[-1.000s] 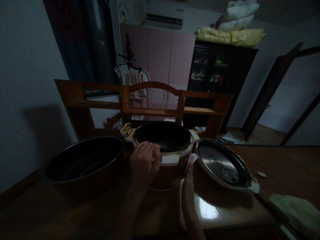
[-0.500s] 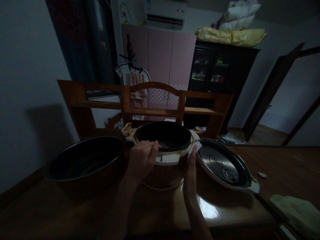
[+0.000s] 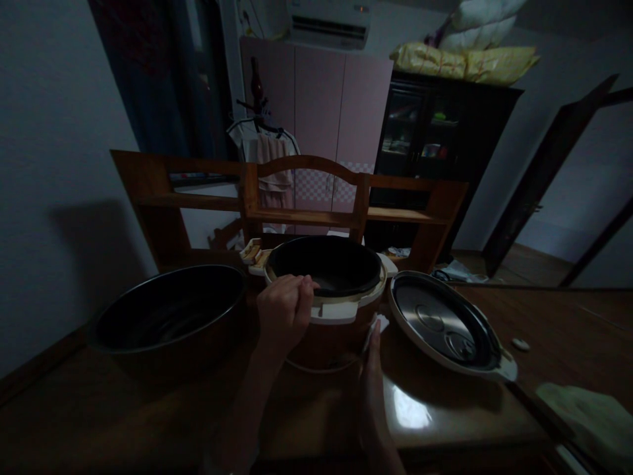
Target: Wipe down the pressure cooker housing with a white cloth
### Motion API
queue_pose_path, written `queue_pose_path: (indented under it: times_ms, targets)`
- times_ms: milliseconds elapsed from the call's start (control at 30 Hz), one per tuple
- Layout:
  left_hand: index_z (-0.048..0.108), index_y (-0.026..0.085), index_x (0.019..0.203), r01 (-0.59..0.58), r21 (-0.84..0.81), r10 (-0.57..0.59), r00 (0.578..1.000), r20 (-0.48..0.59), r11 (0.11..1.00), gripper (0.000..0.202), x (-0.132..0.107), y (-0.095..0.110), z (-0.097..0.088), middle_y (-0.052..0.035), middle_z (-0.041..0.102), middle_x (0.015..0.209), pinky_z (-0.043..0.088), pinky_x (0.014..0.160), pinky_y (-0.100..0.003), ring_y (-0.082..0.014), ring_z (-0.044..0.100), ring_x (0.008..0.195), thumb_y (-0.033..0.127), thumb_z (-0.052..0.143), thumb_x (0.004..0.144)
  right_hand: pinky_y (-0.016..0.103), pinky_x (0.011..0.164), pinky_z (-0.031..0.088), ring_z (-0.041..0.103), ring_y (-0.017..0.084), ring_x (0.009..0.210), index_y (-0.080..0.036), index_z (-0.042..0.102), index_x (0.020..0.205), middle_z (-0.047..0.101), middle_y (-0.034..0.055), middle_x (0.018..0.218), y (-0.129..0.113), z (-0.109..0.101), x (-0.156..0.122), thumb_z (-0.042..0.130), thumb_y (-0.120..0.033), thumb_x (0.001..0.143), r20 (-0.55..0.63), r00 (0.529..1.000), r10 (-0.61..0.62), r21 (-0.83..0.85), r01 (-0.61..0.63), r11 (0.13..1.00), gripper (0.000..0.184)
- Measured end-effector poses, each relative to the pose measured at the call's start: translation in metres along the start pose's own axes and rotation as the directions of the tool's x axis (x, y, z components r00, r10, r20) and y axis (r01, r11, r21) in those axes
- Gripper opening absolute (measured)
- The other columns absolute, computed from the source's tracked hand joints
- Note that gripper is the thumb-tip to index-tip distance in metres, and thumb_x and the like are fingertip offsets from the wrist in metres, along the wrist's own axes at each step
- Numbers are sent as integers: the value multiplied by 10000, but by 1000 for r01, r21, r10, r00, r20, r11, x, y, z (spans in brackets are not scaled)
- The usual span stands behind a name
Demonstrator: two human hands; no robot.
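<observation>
A rice cooker body (image 3: 321,340) with its lid off stands in the middle of the table, its inside dark and its rim and handles cream-white. My left hand (image 3: 284,303) is closed over the near left part of the cooker's rim. At the cooker's right side, below the rim, my right hand (image 3: 372,369) presses a white tissue or cloth (image 3: 378,324) against the outer wall. Left of the cooker sits a wide dark pot (image 3: 171,363). To the right lies the round lid (image 3: 425,316), its metal inner face up.
Behind the cooker runs a wooden shelf rack (image 3: 306,216). A small white object (image 3: 520,345) rests on the brown surface at right, with a pale green cloth-like thing (image 3: 583,419) nearer. A wall (image 3: 54,218) borders the left side.
My right hand has moved down along the cooker's right side with the white tissue or cloth, from the rim to the wall below. My left hand stays on the rim.
</observation>
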State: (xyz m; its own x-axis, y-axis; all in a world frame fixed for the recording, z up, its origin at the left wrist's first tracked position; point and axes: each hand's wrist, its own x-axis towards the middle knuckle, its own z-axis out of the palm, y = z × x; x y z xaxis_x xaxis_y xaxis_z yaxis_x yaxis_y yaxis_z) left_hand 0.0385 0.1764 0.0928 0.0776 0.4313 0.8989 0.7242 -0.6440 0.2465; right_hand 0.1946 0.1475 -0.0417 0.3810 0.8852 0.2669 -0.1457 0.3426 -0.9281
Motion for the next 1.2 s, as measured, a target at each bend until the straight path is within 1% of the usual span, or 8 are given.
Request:
queue_pose_path:
  times_ms: [133, 300, 533, 700, 800, 967, 1100, 1200]
  targets:
    - [664, 159, 827, -13, -12, 13, 1000, 3, 1000, 304, 0, 0, -1, -37, 671, 823, 411, 766, -317, -149, 604, 778, 203, 402, 975, 454, 1227, 1, -44, 165, 1506, -268, 23, 1586, -48, -27, 1622, -8, 27, -40, 293, -569, 1001, -47, 999, 15, -37, -17, 999, 712]
    - [661, 168, 822, 19, -7, -19, 1000, 13, 1000, 308, -1, 3, -3, -26, 663, 814, 407, 776, -317, -147, 599, 779, 213, 402, 982, 515, 1208, -43, -121, 176, 1498, -359, 16, 1574, -81, -61, 1619, -23, 50, -52, 299, -462, 1033, 43, 983, -181, -218, 186, 958, 619]
    - [660, 169, 832, 22, -1, -22, 1000, 14, 1000, 302, -1, 4, -2, -23, 660, 815, 405, 778, -313, -145, 599, 785, 220, 404, 984, 588, 1191, 38, -110, 227, 1499, -327, -51, 1574, -69, 4, 1624, -33, 49, -32, 305, -388, 1039, 103, 923, -372, -462, 375, 803, 645]
    - [655, 164, 817, 19, -7, -19, 1000, 6, 1000, 304, -2, 3, -2, -26, 663, 810, 415, 789, -315, -148, 604, 793, 218, 405, 983, 673, 1130, 165, -128, 304, 1488, -212, -104, 1574, -140, 110, 1604, -9, 48, -48, 304, -350, 1034, 201, 903, -381, -622, 418, 662, 691]
    - [652, 166, 815, 7, -2, -7, 1000, 9, 1000, 300, -1, 2, -2, -24, 663, 812, 415, 789, -317, -148, 603, 797, 216, 409, 983, 673, 1080, 290, -89, 344, 1487, -145, -102, 1571, -79, 172, 1604, 6, 52, -64, 346, -312, 1016, 305, 877, -372, -688, 473, 550, 733]
    - [645, 170, 807, 6, -2, -5, 999, 36, 1000, 304, 1, 1, -5, -13, 651, 796, 410, 766, -313, -137, 593, 772, 222, 407, 989, 685, 1066, 313, -122, 401, 1465, -97, -42, 1575, 3, 190, 1606, 12, 63, -77, 387, -191, 959, 512, 776, -369, -691, 627, 361, 757]
    - [640, 167, 807, -9, 15, 9, 999, 41, 1000, 301, 2, 1, -5, -22, 654, 806, 409, 780, -317, -143, 596, 787, 225, 407, 989, 698, 1058, 310, -98, 427, 1462, -95, -39, 1577, 13, 201, 1603, 8, 64, -75, 388, -159, 936, 562, 731, -386, -673, 676, 301, 773]
    - [644, 166, 814, -7, 13, 6, 999, 41, 1000, 293, 2, 1, -3, -26, 656, 802, 408, 776, -320, -146, 592, 778, 219, 412, 985, 668, 1069, 319, -99, 401, 1472, -57, -46, 1569, 10, 208, 1601, 7, 60, -69, 382, -149, 927, 563, 718, -410, -666, 687, 290, 777]
